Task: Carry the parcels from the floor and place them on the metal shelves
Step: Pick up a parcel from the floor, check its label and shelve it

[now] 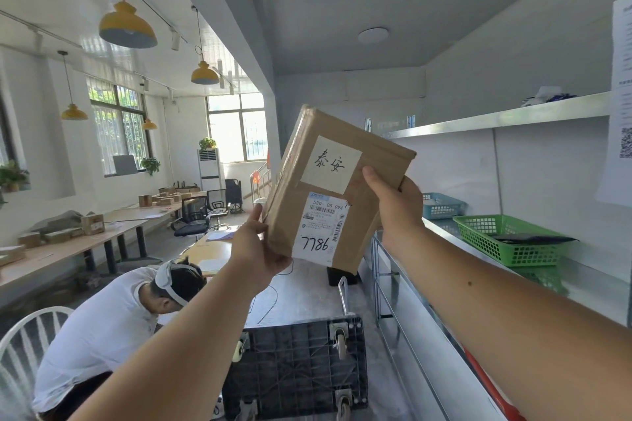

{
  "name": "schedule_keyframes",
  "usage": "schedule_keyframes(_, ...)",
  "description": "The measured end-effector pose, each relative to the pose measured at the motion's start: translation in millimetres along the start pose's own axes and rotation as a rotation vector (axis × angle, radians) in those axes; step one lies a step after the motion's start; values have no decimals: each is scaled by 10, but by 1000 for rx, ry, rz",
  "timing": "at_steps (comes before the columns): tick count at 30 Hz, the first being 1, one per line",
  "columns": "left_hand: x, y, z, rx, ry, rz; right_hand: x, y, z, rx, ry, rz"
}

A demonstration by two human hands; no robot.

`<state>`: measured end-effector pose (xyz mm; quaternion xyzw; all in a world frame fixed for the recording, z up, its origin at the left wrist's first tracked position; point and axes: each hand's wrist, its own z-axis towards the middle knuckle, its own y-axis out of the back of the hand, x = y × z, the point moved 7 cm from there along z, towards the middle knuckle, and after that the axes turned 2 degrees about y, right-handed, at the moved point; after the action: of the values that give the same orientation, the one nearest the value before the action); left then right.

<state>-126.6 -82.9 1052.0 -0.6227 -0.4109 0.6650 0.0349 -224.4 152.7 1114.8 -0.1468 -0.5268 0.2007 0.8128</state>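
Note:
I hold a brown cardboard parcel point(362, 181) up at chest height, tilted, its face toward me. It bears a cream note with handwriting and a white shipping label marked 7786. My left hand point(260, 243) grips its lower left corner. My right hand point(396, 205) clasps its right edge, thumb on the front. The metal shelves point(506, 118) run along the right wall, just right of the parcel.
A green basket point(513, 243) and a blue basket point(443, 205) sit on the middle shelf. An upturned black trolley point(301, 362) lies on the floor ahead. A person in a white shirt point(102, 328) bends over at lower left beside a white chair point(20, 352). Long tables stand behind.

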Motion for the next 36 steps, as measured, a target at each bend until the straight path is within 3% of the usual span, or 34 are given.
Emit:
schedule_keyframes(10, 13, 8, 104, -75, -36, 282, -114, -135, -19, 158, -40, -48)
schedule_keyframes(20, -92, -78, 90, -75, -212, 489, -45, -185, -150, 102, -14, -90)
schedule_keyframes(28, -193, -37, 10, -5, -315, 382, -139, -211, -96, 128, -40, -67)
schedule_keyframes(36, -217, -89, -156, 3, -356, 281, -203, -272, -23, 134, -216, 13)
